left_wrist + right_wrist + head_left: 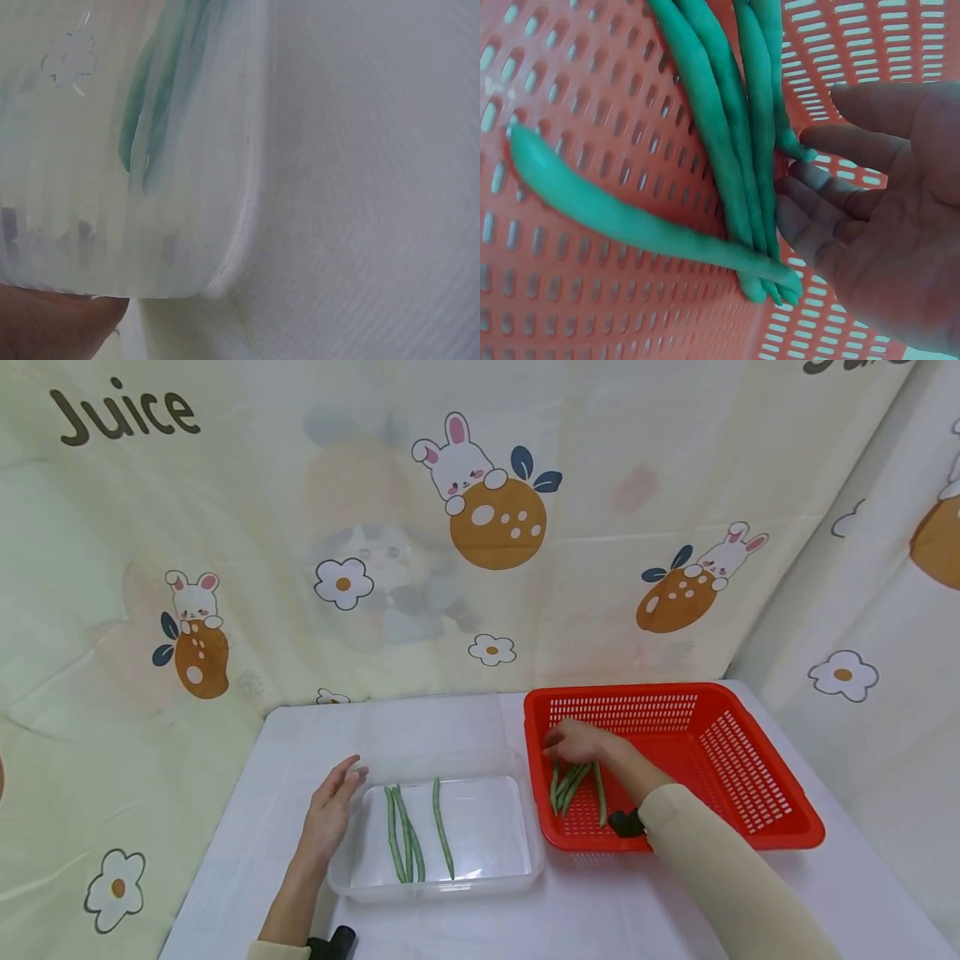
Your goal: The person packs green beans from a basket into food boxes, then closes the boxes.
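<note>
My left hand [330, 810] is at the left side of a clear plastic container [495, 887], its fingers near the rim. In the left wrist view, part of that hand [56, 326] shows beside the container wall [82, 255]. Several green beans [405, 839] lie lengthwise in the container, one of them [442, 831] apart from the others. Inside a red plastic basket [742, 768], my right hand [576, 742] reaches over a small bunch of green beans [573, 787]. The right wrist view shows its fingers [802, 214] slightly bent beside the beans [739, 150], with no bean gripped.
A white cloth [420, 931] covers the table under both containers. The basket stands close to the container's right side. Behind the table hangs a curtain [585, 602] printed with rabbits and fruit. A black wrist strap [628, 823] is by the basket's front rim.
</note>
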